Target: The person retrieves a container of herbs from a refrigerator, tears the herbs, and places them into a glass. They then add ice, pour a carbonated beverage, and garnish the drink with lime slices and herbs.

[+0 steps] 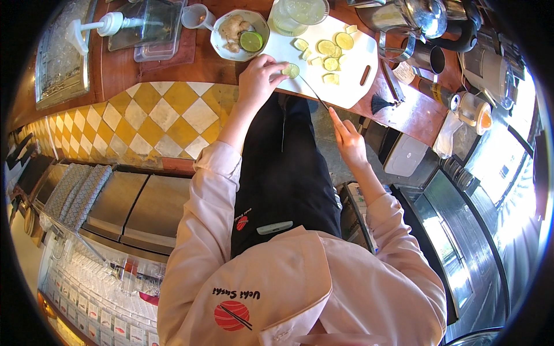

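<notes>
My left hand (258, 79) pinches a lime piece (291, 71) at the near left edge of a white cutting board (353, 87), its pale cut face showing. From the right, my right hand (350, 141) grips a knife, forefinger stretched along it. The knife's thin blade (312, 90) slants up and left over the board's near edge, its tip close to the lime piece. Farther back on the board lie several lime slices (326, 47) and small lime chunks (330, 79). Just beyond my left hand, a patterned bowl (216, 44) holds a lime half (251, 41) and knobbly ginger-like pieces (232, 27).
Clear glass containers (287, 22) stand at the board's far left corner. A small clear jug (197, 16) and a pump dispenser (109, 25) are farther left. Metal kettles (425, 17) crowd the back right. A black brush (381, 104) lies right of the board.
</notes>
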Demonstrator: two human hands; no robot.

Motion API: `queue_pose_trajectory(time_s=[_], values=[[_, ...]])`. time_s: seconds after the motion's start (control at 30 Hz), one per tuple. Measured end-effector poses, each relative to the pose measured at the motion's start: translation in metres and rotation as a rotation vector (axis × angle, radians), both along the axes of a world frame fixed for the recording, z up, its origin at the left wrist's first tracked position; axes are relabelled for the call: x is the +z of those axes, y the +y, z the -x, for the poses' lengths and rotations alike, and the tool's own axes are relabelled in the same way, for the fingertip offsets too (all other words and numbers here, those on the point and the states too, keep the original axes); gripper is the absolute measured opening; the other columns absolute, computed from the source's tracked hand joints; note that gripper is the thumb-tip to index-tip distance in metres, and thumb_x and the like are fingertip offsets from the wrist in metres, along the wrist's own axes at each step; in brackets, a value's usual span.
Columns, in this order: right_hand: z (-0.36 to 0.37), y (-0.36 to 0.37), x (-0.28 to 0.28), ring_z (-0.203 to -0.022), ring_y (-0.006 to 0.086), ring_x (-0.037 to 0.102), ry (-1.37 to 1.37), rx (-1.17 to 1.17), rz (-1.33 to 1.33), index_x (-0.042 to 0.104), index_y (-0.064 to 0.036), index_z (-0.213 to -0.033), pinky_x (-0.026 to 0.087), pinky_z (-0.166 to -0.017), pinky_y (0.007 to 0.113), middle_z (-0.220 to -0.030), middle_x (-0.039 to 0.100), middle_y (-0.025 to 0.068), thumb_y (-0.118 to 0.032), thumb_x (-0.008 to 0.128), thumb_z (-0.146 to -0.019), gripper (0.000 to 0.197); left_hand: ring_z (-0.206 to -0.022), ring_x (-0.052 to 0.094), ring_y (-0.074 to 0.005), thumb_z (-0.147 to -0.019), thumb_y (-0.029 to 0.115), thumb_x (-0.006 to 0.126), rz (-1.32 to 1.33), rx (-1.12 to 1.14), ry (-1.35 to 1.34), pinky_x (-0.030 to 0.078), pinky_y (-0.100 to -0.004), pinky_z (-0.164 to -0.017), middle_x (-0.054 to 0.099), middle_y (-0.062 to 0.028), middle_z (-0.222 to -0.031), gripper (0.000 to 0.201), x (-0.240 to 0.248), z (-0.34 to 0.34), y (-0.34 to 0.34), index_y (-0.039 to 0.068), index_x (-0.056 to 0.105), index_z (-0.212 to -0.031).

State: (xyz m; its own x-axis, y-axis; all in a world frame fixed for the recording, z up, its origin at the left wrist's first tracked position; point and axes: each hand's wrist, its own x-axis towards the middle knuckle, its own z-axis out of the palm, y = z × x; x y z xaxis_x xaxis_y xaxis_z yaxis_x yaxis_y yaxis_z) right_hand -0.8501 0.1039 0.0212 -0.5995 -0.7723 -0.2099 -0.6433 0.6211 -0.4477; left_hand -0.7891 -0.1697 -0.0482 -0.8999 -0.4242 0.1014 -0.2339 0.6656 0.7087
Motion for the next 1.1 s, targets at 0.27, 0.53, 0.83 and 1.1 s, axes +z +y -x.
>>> queue_pose_trajectory(time_s=[0.27, 0.53, 0.83, 1.1], values=[[-0.003, -0.008, -0.011, -0.055, 0.0272, 0.055, 0.007, 0.001, -0.015, 0.045, -0.0259, -0.137, 0.052, -0.054, 0.039, -0.071, 0.046, 0.0071, -0.009, 0.057, -0.086, 0.054, -0.074, 0.06, -0.0171, -0.073, 0.024, 0.076, -0.028, -0.001, 0.001, 0.05, -0.03, -0.064, 0.058, 0.0004, -0.085, 0.024, 0.0, 0.0, -0.002, 0.019, 0.073, -0.096], [-0.006, -0.011, -0.012, -0.055, 0.0281, 0.055, -0.004, -0.005, -0.001, 0.045, -0.0252, -0.137, 0.051, -0.054, 0.04, -0.071, 0.046, 0.0078, -0.009, 0.056, -0.087, 0.054, -0.074, 0.06, -0.0162, -0.072, 0.024, 0.076, -0.008, -0.004, 0.014, 0.05, -0.0295, -0.065, 0.058, 0.0009, -0.084, 0.024, 0.0, 0.0, -0.002, 0.019, 0.073, -0.096], [-0.006, -0.018, -0.012, -0.057, 0.0279, 0.056, 0.004, -0.019, 0.008, 0.046, -0.0246, -0.136, 0.051, -0.054, 0.04, -0.071, 0.048, 0.0077, -0.009, 0.056, -0.088, 0.052, -0.075, 0.06, -0.0161, -0.071, 0.023, 0.077, -0.01, -0.006, 0.004, 0.05, -0.0298, -0.065, 0.058, 0.0012, -0.083, 0.025, -0.002, 0.0, -0.003, 0.019, 0.073, -0.096], [-0.006, -0.017, -0.017, -0.054, 0.0296, 0.056, 0.018, 0.006, -0.052, 0.043, -0.0299, -0.138, 0.051, -0.053, 0.042, -0.071, 0.047, 0.0082, -0.01, 0.056, -0.087, 0.057, -0.075, 0.06, -0.0167, -0.072, 0.025, 0.076, 0.008, -0.004, -0.024, 0.05, -0.0308, -0.065, 0.058, 0.001, -0.083, 0.025, -0.001, 0.0, -0.003, 0.019, 0.073, -0.096]])
